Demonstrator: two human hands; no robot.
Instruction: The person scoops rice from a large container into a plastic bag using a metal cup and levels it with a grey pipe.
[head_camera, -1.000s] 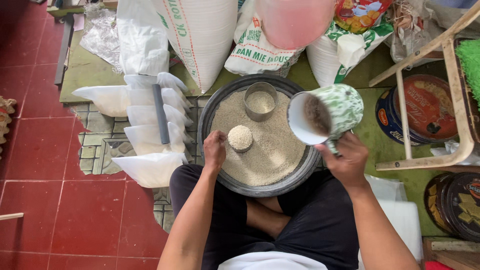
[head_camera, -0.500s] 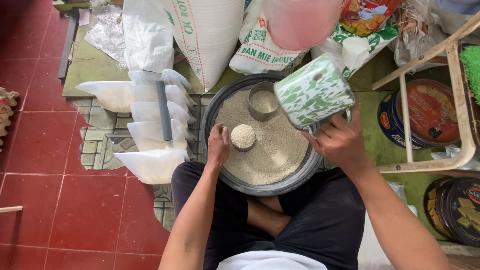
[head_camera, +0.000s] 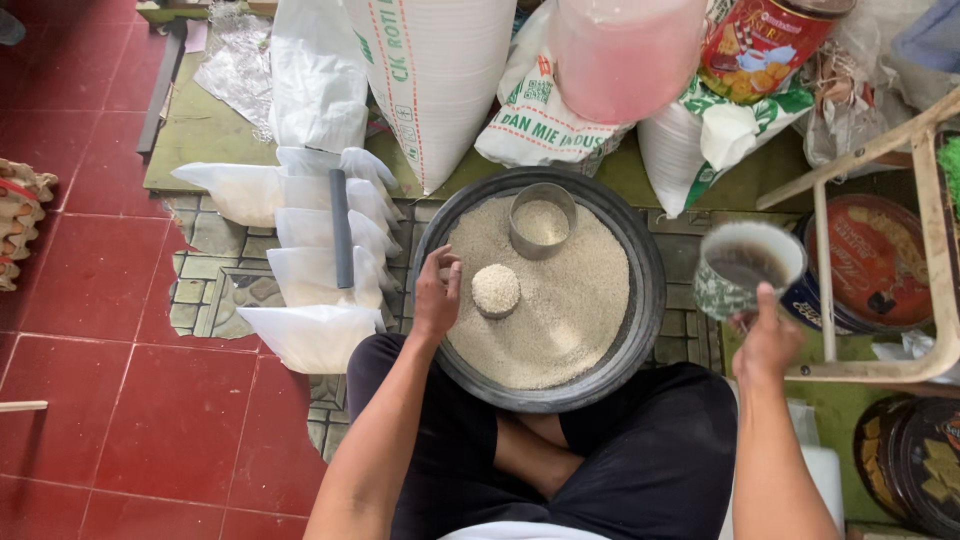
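Person sits cross-legged on the floor w/ a big round dark basin (head_camera: 640, 250) of pale grain across the lap. Left hand (head_camera: 437, 296) rests on the basin's left rim, fingers loosely curled, holding nothing; a small pressed mound of grain (head_camera: 496, 289) sits just beside it. Right hand (head_camera: 768, 340) is out past the basin's right edge, closed on the handle of a green-patterned mug (head_camera: 745, 268), mouth tilted toward the camera, dark inside. A metal ring mould (head_camera: 542, 220) stands in the grain near the far rim. Filled white plastic bags (head_camera: 310, 255) are stacked left of the basin, big sacks (head_camera: 440, 80) behind it.
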